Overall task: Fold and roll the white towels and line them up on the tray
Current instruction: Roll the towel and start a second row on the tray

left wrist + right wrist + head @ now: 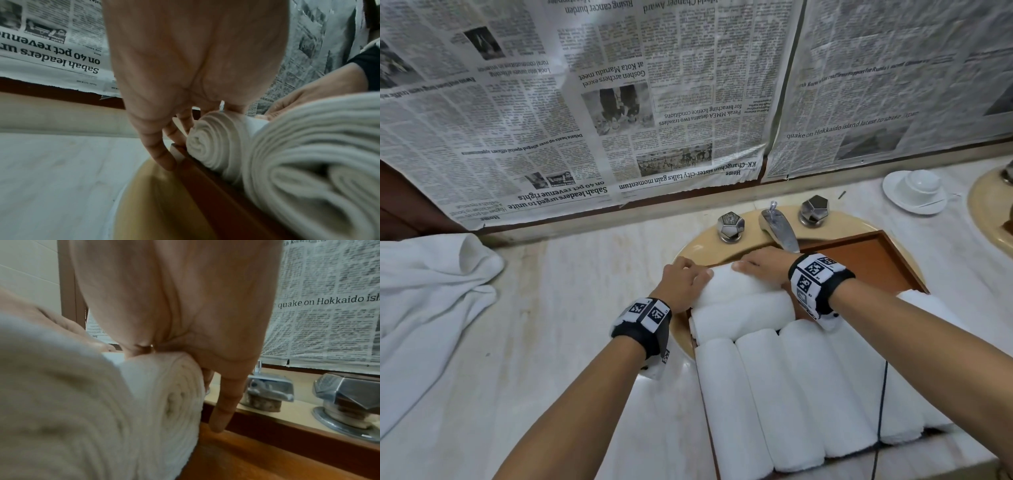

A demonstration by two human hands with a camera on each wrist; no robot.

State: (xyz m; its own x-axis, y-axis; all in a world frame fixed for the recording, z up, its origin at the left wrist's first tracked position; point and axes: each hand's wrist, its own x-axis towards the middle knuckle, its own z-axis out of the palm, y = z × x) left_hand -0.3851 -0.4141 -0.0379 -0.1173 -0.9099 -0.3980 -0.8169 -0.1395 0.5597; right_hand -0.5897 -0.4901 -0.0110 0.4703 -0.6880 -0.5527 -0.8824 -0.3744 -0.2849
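Note:
A brown wooden tray (876, 260) lies across the beige sink. Several rolled white towels (791, 394) lie side by side lengthwise in its near half. Beyond them a roll (743, 315) lies crosswise. Snug behind that one is the farthest roll (729, 284), which both hands hold. My left hand (685, 279) covers its left end, palm on top, fingers running down the far side; the little finger (164, 160) touches the tray rim (205, 178). My right hand (763, 265) wraps the right end (170, 394) the same way, its little finger (220, 418) reaching the tray floor (246, 451).
A heap of unfolded white towels (431, 301) lies on the marble counter at the left. The tap (779, 226) and two metal knobs (730, 226) stand just behind the tray. A white cup on a saucer (916, 192) sits back right. Newspaper (619, 102) covers the wall.

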